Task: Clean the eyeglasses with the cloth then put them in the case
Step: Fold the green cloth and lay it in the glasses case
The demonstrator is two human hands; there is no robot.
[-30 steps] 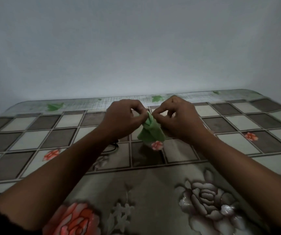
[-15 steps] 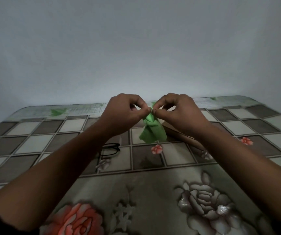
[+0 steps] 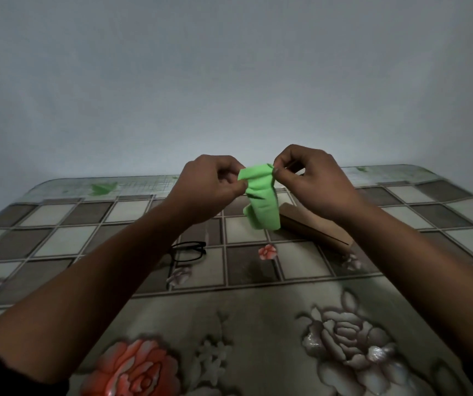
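A green cloth [image 3: 261, 200] hangs in the air above the table, pinched at its top edge by both hands. My left hand [image 3: 208, 185] grips its left corner and my right hand [image 3: 312, 178] grips its right corner. Black-framed eyeglasses [image 3: 188, 251] lie on the table below my left forearm, partly hidden by it. A brown case [image 3: 312, 227] lies on the table under my right hand, behind the cloth, part of it covered by my wrist.
The table [image 3: 58, 238] carries a cloth with grey and beige squares and large flower prints. A plain pale wall stands behind its far edge.
Both hands have risen with the cloth and moved slightly apart, spreading the bunched cloth wider. The eyeglasses and the case have come into sight beneath the arms.
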